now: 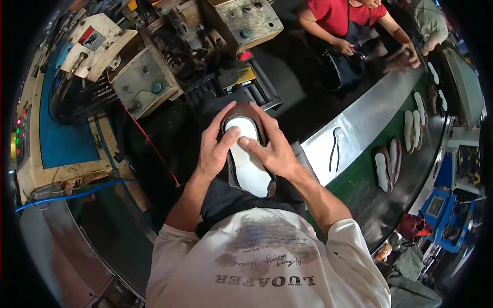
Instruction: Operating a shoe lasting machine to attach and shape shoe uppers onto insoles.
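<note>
L hand part-curled round L side of a dark brown shoe upper, thumb on its white sole board; R hand likewise on R side, thumb on board too. Both have firm hold btwn them. Shoe's sole-up over the lap, far end pointing away from wearer; upper's edge wraps round the board like a shallow tray.

Just R: shiny metal bench w/ black pincers lying on it, near R forearm. Beyond, green belt w/ more white-soled shoes in a loose row, some in prs. Far R, blue crate; contents too unclear to tell.

Ahead, machine w/ worn metal control boxes & red button stands close past the shoe, blocking that side. L: red cord, blue hose. Upper R, co-worker in red top across bench.
</note>
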A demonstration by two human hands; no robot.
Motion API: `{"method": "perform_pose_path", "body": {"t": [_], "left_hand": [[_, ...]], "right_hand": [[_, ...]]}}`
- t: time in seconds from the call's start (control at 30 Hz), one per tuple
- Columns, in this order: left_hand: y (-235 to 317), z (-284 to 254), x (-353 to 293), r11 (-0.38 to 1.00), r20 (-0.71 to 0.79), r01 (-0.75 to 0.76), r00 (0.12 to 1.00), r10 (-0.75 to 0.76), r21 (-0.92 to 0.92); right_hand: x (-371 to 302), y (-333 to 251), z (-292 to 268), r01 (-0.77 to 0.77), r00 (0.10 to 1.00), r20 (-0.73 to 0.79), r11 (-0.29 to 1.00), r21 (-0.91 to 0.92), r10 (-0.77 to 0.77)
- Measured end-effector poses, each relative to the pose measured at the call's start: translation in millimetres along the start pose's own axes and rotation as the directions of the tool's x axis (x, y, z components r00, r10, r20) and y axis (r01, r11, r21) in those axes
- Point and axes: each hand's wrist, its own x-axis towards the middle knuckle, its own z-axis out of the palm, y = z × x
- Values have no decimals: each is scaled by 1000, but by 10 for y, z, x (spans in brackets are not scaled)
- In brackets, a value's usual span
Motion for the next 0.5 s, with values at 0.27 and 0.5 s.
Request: {"method": "perform_pose_path", "body": {"t": [0.27,0.5], "left_hand": [[-119,22,-72,986,-171,-54,982,81,160],[-238,-248,-108,963,-44,64,996,-78,-262]], "right_hand": [[55,166,227,174,979,-90,979,-109,-184],[108,393,-365,-212,949,311,839,501,54]]}}
